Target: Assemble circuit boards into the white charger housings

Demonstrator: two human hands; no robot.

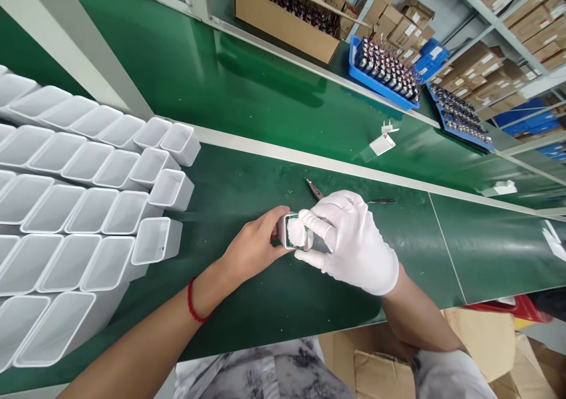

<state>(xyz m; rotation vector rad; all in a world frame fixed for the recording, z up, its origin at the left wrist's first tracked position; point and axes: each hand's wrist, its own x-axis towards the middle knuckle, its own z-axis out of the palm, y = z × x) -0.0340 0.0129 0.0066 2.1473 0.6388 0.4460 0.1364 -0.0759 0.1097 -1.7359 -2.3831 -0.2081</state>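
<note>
My bare left hand (259, 237), with a red cord at the wrist, is closed around a small white plastic case (283, 231). The open end of the case faces up, and a green circuit board edge with a white lump (295, 232) shows at its mouth. My right hand (349, 240), in a white glove, pinches at that mouth with thumb and fingers. Whether it grips the white lump or the board is hidden by the fingers. Just behind the glove lie pliers (315, 190), partly covered, and a thin dark tool (382, 201).
Rows of open white cases (95, 210) stand on the left of the green bench (230, 316). A white rail (283, 154) crosses behind. Farther back are a white adapter (382, 142), a cardboard box (287, 25) and a blue tray (384, 83) of components.
</note>
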